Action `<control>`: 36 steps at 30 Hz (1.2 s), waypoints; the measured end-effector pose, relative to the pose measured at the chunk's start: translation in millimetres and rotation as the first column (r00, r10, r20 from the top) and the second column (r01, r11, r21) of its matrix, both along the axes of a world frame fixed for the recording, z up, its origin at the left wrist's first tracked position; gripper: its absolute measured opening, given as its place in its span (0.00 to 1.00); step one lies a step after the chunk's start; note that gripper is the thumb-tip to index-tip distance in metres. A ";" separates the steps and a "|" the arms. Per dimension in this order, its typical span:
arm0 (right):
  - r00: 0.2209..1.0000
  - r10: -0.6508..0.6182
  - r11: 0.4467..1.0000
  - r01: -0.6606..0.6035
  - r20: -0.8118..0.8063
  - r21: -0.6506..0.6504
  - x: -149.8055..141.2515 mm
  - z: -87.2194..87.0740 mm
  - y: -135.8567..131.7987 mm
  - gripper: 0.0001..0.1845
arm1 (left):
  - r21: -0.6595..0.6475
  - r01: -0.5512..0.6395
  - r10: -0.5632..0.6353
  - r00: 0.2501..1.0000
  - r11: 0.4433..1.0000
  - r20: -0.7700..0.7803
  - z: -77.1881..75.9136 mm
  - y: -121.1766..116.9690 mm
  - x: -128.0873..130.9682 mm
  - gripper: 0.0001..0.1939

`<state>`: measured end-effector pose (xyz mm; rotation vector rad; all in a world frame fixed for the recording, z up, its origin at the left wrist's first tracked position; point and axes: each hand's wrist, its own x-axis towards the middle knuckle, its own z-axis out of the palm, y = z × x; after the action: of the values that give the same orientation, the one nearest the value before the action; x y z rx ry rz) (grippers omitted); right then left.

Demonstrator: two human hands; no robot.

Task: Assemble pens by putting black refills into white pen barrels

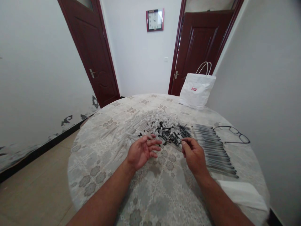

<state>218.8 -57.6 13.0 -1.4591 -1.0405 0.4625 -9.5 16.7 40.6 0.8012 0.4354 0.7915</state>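
Left hand [143, 152]: held palm up at the near edge of the loose parts, its fingers parted and slightly curled; no firm grip is shown, and the palm is perhaps turned up to leave the fingertips free.
Right hand [195, 155]: held between the loose parts and the row, thumb and fingers drawn together in a pinch; whether anything small is gripped cannot be told.
Translucent pen barrels [138, 121]: strewn across the left of the pile on the worktop [152, 188].
White caps [169, 117] and black pen pieces [185, 130]: heaped just beyond the hands, probably so that either can reach them.
Row of pens [211, 147]: laid side by side at the right, apparently kept apart for order.
Eyeglasses [240, 134]: laid unfolded beside the row.
White bag [196, 91]: stood at the far edge, seemingly out of the way.
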 end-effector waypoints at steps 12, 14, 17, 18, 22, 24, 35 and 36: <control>0.995 0.070 0.994 -0.064 0.070 -0.089 0.9 -4.6 0.3 0.15 | -0.043 -0.409 0.412 0.907 0.911 0.090 -10.3 13.3 2.5 0.16; 0.993 0.096 0.991 -0.089 0.072 -0.099 0.5 -4.4 -0.6 0.14 | -0.045 -0.439 0.441 0.893 0.897 0.086 -10.9 14.5 2.5 0.17; 0.989 0.125 0.988 -0.116 0.081 -0.107 -0.2 -4.0 -1.9 0.14 | -0.039 -0.459 0.460 0.886 0.888 0.050 -11.0 13.9 4.0 0.17; 0.988 0.132 0.987 -0.122 0.085 -0.106 -0.5 -3.9 -2.2 0.14 | -0.039 -0.458 0.459 0.888 0.888 0.040 -10.9 13.3 4.8 0.16; 0.983 0.164 0.983 -0.155 0.087 -0.102 -1.9 -3.8 -2.6 0.13 | -0.040 -0.439 0.440 0.897 0.898 0.034 -10.4 10.4 7.3 0.15; 0.983 0.166 0.982 -0.158 0.082 -0.102 -2.1 -4.4 -2.4 0.14 | -0.038 -0.430 0.431 0.902 0.902 0.035 -9.9 9.4 7.7 0.15; 0.966 0.110 0.993 -0.096 0.232 -0.071 -1.2 -4.3 -2.6 0.13 | 0.018 -0.433 0.433 0.901 0.901 -0.020 -12.1 10.6 8.1 0.15; 0.959 0.098 0.995 -0.086 0.265 -0.057 -2.1 -2.7 -3.5 0.13 | 0.038 -0.436 0.437 0.899 0.899 -0.037 -12.7 10.6 8.4 0.15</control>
<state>216.7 -61.1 10.3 -1.5464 -1.3245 0.3629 -1.1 27.4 27.9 0.7578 0.6594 1.2023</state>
